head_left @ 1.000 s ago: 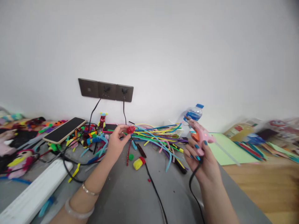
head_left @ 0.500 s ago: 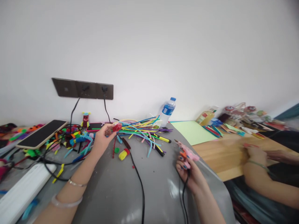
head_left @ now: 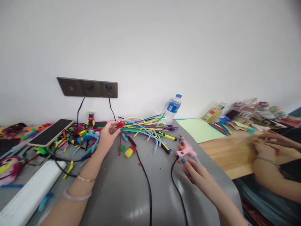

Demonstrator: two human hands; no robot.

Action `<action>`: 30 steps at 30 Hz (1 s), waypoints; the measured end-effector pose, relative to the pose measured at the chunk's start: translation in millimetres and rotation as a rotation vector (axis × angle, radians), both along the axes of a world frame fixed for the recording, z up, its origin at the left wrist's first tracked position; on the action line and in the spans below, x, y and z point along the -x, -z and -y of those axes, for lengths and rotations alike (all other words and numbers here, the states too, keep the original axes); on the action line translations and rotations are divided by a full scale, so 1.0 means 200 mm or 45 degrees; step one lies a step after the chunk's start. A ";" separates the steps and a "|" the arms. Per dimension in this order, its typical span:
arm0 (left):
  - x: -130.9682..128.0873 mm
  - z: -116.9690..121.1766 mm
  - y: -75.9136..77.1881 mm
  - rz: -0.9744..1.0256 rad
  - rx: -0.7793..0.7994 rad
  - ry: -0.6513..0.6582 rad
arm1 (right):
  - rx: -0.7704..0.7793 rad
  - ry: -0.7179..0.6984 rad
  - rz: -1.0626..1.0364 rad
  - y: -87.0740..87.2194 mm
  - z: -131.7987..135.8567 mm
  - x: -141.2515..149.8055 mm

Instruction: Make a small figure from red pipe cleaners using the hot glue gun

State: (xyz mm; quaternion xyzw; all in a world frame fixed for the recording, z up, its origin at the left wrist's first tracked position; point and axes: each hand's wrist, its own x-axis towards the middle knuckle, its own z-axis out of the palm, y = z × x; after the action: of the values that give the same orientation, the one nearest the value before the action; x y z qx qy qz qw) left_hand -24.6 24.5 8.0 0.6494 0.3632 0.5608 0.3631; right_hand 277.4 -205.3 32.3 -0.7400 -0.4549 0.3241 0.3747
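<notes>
My left hand (head_left: 107,135) is raised over the grey table (head_left: 131,191) and pinches a small red fuzzy piece (head_left: 120,124) between thumb and fingertips. A pink glue gun (head_left: 185,150) lies on the table at the right, its black cord (head_left: 176,185) running toward me. My right hand (head_left: 195,171) rests just behind the gun, fingers loosely spread, one fingertip close to its handle and nothing in its grasp. A heap of coloured pipe cleaners (head_left: 145,128) lies beyond the red piece.
A wall socket strip (head_left: 87,88), a water bottle (head_left: 173,108), a phone (head_left: 50,132), a small figure (head_left: 90,117), a yellow-red piece (head_left: 129,152), a white bar (head_left: 30,191). Green paper (head_left: 198,129) lies on a wooden table, where another person's hands (head_left: 265,147) work at right.
My right hand lowered the pink glue gun onto the table and let go of it. My left hand kept the red piece up. The view swung right, showing another person.
</notes>
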 end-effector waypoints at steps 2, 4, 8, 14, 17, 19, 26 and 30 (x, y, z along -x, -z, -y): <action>0.00 0.00 0.00 -0.019 0.002 0.008 | -0.158 -0.134 0.113 -0.05 -0.08 0.08; 0.00 0.01 -0.01 -0.034 0.005 0.010 | -0.297 -0.305 0.198 -0.08 -0.21 0.19; 0.00 0.01 -0.02 -0.023 -0.001 -0.001 | -0.467 -0.738 0.357 -0.07 -0.56 0.48; 0.01 0.01 -0.02 -0.044 0.013 -0.015 | -0.225 -1.108 0.806 0.01 -0.87 0.78; 0.01 0.01 -0.03 -0.053 0.015 -0.038 | -0.172 -1.084 0.782 0.04 -0.91 0.79; 0.01 0.01 -0.03 -0.067 0.027 -0.042 | -0.167 -1.025 0.677 0.06 -0.91 0.77; -0.01 0.00 -0.01 0.139 0.142 0.025 | -0.205 -1.075 0.102 0.13 -0.95 0.66; -0.01 -0.01 0.01 0.220 0.248 0.114 | -0.362 -0.828 -0.356 0.11 -1.03 0.59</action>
State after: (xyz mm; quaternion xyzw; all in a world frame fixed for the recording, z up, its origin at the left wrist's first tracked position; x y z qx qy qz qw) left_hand -22.0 26.7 6.1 0.5758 0.3538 0.5602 0.4790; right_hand 159.3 0.9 10.0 -0.4463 -0.6509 0.4576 0.4096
